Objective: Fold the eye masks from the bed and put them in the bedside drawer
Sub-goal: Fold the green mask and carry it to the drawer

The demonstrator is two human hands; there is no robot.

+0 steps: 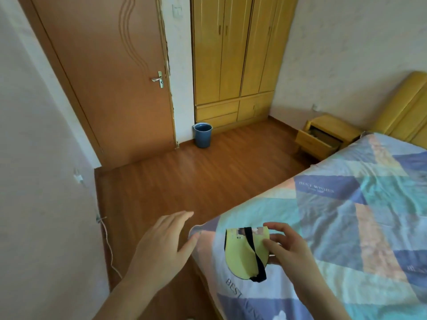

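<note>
My right hand (pixel 286 248) pinches the folded yellow fabric eye mask (pixel 242 255); left hand (pixel 161 241) spread, empty. Next: carry it to the open yellow wooden bedside drawer (pixel 316 140) at two o'clock.

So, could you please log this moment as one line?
right hand: holding folded yellow eye mask over bed corner | left hand: open, empty | bedside drawer: open

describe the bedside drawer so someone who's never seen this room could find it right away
Start at the yellow headboard against the far right wall. Beside it, between the bed and the tall wardrobe, stands a low yellow bedside table. Its drawer is pulled open, unlike the closed drawers at the wardrobe's base.
</note>
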